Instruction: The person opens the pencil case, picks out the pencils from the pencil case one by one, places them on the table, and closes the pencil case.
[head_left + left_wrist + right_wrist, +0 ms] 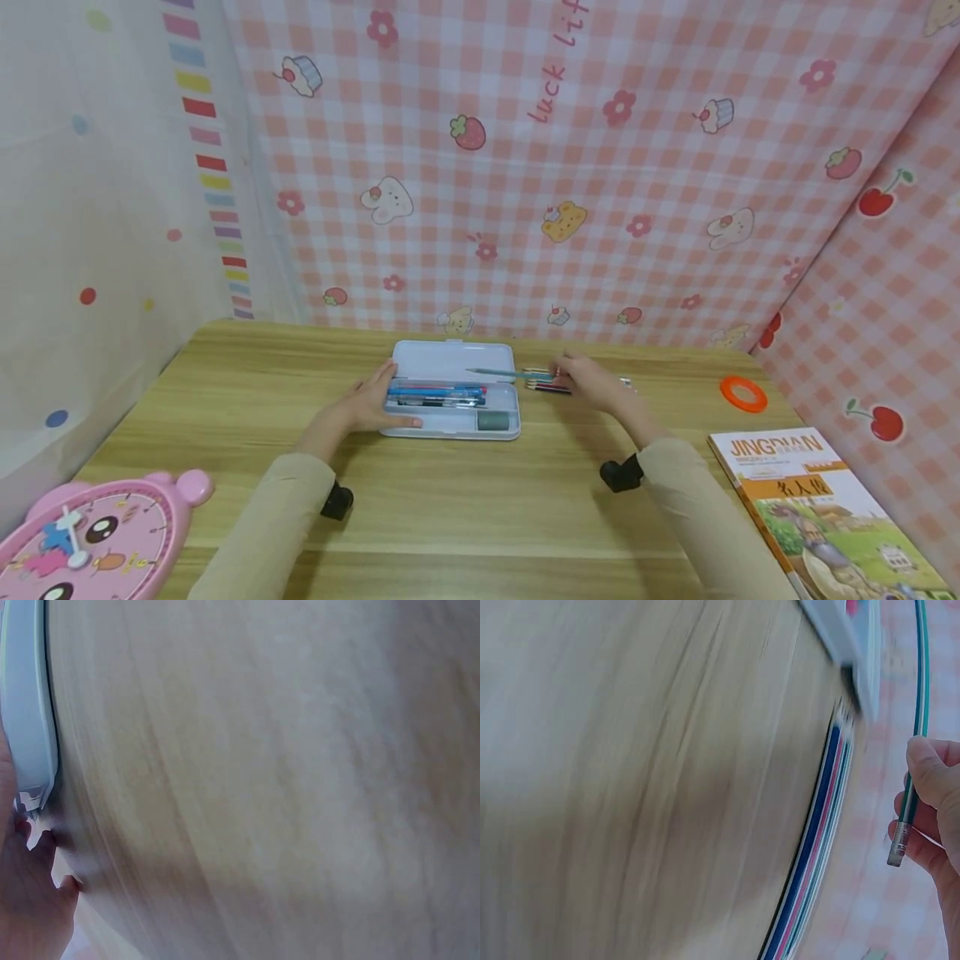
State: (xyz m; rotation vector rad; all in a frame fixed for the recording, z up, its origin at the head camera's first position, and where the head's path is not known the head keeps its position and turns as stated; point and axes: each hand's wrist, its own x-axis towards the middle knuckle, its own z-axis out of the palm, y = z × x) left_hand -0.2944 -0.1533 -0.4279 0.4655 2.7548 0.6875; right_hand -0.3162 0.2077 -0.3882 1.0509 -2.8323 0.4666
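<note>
A white pencil case (452,362) lies open on the table, its lid folded back. Several blue and black pens (437,395) and a grey-green eraser (492,421) are in its lower half. The left hand (366,406) grips the case's left end, thumb over the front part; in the left wrist view its fingers are beside the case's end. The right hand (592,385) pinches a green-blue pencil (921,682) near its eraser end, the shaft reaching over the case's right side. Below that hand, a row of several pencils (810,844) lies right of the case.
A pink animal-faced clock (112,542) is at the front left of the wooden table (480,508). On the right are an orange ring (726,394) and a book (840,500). A checked cloth (510,192) hangs behind the table's back edge.
</note>
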